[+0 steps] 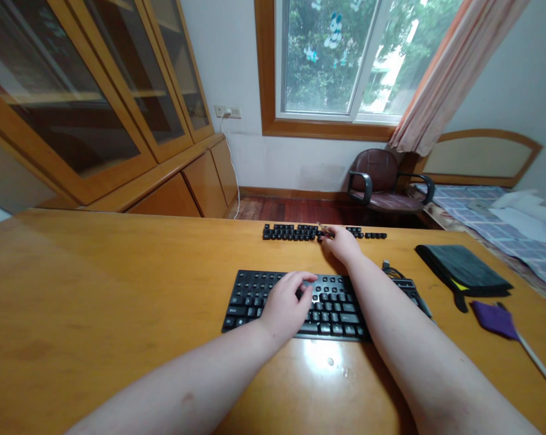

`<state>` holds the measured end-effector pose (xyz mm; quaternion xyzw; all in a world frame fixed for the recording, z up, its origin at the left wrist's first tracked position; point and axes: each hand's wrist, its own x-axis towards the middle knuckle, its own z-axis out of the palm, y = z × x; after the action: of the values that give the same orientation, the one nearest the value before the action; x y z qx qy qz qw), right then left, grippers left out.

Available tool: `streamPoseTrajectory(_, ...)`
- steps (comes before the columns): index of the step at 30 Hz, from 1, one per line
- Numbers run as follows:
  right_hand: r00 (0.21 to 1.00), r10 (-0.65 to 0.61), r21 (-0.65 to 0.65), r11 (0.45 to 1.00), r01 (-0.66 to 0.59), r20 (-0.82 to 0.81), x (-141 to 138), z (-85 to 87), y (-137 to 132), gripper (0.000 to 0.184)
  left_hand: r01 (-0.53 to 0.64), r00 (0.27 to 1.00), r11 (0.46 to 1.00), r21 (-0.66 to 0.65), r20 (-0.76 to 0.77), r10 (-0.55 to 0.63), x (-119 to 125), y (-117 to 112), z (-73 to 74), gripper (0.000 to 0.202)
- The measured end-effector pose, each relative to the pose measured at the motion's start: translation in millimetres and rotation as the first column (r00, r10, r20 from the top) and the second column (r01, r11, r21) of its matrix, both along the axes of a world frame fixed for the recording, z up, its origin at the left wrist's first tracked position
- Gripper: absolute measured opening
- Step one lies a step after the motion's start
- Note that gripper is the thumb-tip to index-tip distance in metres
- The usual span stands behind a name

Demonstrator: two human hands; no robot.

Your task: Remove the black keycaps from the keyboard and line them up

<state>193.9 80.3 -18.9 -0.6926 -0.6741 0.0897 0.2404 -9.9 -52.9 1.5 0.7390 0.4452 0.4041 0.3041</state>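
Observation:
A black keyboard (331, 328) lies on the wooden desk. Its lower rows carry keycaps, while bare key sockets show in the upper rows. My left hand (287, 302) rests over the middle of the keyboard, fingers curved, with a gap between thumb and forefinger. Beyond the keyboard, loose black keycaps (291, 232) stand in rows near the desk's far edge. My right hand (342, 243) reaches across the keyboard's right part to these rows. Its fingers are drawn together among the keycaps, by a small thin item too blurred to name. My right forearm hides some keyboard keys.
On the desk's right lie a dark folded cloth or pouch (465, 269) and a purple-headed tool with a white handle (494, 319). A coiled black cable (393, 272) sits behind the keyboard. Past the desk are an armchair (377, 181), a bed (476, 202) and a glass-fronted cabinet (164, 151).

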Motion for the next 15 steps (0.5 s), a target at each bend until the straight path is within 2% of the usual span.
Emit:
streamPoseTrajectory(5, 1.000, 0.011, -0.009, 1.000, -0.011, 0.007, 1.1, 3.2, -4.3, 0.014, 0.002, 1.000, 1.000, -0.006, -0.003, -0.002, 0.4, 0.1, 0.1, 0.019)
streamPoseTrajectory(15, 0.999, -0.002, -0.044, 0.999, 0.004, 0.045, -3.5, 0.7, -0.5, 0.014, 0.001, 1.000, 1.000, 0.001, -0.007, -0.001, 0.3, 0.2, -1.3, 0.019)
